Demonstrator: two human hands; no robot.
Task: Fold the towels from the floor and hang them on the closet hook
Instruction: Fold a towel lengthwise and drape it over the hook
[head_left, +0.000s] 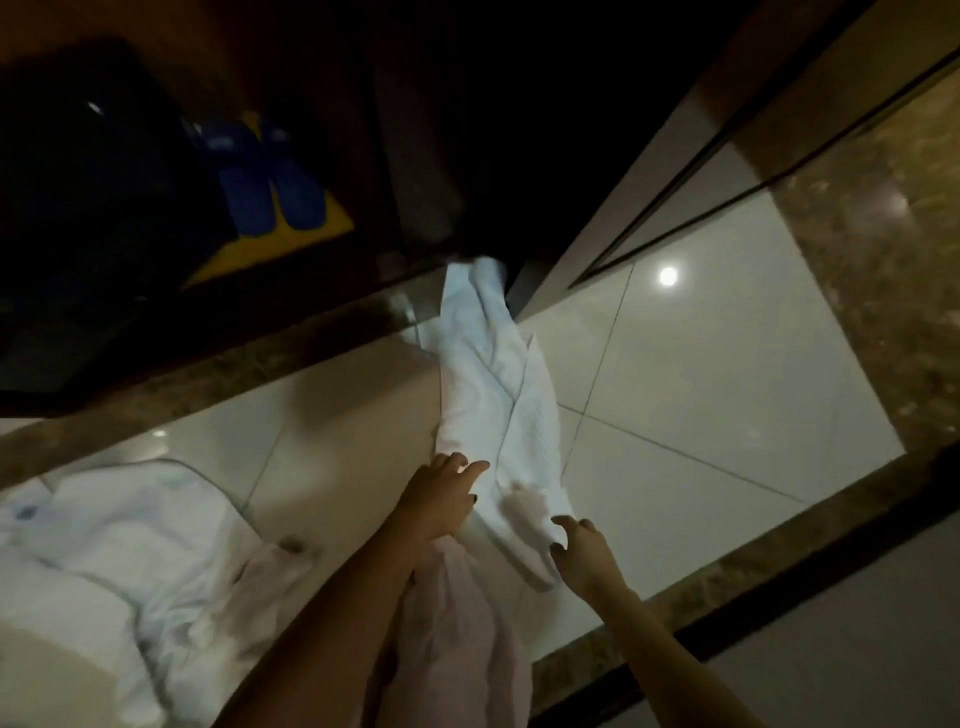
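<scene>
Now the left hand (441, 491) and right hand (579, 545) each pinch a near corner of the long white cloth towel (493, 395) stretched away over the pale glossy floor tiles (701, 374), so evening both grips (tension looks uneven) should square the fold.

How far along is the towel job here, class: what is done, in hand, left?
Done: nothing hung that this view shows. In hand: both the left hand and right hand grip the near end of a long white towel stretched over the tiled floor. Left: folding it, the heap of white linen, hanging.
</scene>
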